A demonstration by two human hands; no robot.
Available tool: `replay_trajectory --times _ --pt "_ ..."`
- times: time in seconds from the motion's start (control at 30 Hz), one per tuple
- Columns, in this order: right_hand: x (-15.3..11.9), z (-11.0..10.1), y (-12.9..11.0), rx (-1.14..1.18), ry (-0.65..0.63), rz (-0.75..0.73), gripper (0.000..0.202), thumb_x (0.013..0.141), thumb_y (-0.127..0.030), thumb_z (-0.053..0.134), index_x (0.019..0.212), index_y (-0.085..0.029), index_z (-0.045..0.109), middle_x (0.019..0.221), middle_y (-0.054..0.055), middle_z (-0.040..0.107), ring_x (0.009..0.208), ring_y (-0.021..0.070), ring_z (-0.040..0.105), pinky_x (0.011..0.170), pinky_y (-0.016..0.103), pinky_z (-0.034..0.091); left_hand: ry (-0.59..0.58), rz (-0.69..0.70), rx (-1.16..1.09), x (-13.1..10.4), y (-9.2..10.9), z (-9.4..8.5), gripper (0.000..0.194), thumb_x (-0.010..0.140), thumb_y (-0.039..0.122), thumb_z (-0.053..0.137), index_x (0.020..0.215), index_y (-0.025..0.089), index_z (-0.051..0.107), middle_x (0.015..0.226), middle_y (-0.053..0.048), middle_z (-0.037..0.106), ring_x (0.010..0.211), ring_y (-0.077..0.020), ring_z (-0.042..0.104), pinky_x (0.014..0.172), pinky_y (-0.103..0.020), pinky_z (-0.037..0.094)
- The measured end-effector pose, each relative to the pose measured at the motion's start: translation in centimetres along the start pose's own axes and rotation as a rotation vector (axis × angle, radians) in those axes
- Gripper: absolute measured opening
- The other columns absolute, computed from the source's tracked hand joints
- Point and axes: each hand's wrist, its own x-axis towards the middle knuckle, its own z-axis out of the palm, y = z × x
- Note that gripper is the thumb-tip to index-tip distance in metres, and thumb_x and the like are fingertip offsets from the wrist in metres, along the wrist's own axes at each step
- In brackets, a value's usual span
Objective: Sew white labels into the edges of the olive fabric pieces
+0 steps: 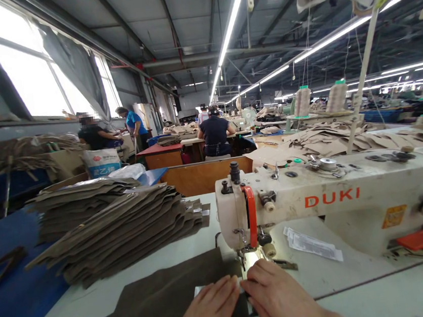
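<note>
My left hand [209, 311] lies flat on a dark brown fabric piece [155, 302] spread on the sewing table. My right hand [280, 295] presses the fabric's right edge, fingertips just in front of the needle area [246, 264] of a white DUKI sewing machine [331, 201]. The two hands sit side by side, almost touching. Neither hand grips anything; both hold the cloth down with fingers extended.
A tall stack of cut brown pieces [120, 230] sits on the table to the left. Paper slips [313, 243] lie under the machine arm. Thread cones [302, 101] stand behind. Other people [214, 135] work at tables farther back.
</note>
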Motion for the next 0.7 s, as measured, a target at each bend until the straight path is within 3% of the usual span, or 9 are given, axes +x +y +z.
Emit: replay_trajectory --times 0.43,0.7 --pt "0.5 0.8 0.9 -0.025 0.062 0.112 0.015 0.086 -0.01 0.061 0.098 -0.019 0.065 0.099 0.004 0.065 0.089 0.0222 0.058 0.084 0.035 0.045 -0.01 -0.071 -0.087 1.4 -0.4 1.5 0.041 0.083 0.026 0.061 0.123 0.016 0.061 0.12 -0.006 0.069 0.105 -0.0225 0.068 0.089 -0.033 0.056" --pt "0.4 1.2 1.1 -0.087 0.15 0.104 0.01 0.085 -0.009 0.061 0.09 -0.017 0.065 0.089 0.004 0.063 0.079 0.0202 0.055 0.08 0.033 0.046 0.017 -0.073 -0.054 1.9 -0.3 1.9 0.038 0.088 0.03 0.057 0.123 0.017 0.061 0.119 -0.006 0.069 0.105 -0.0217 0.068 0.092 -0.032 0.055"
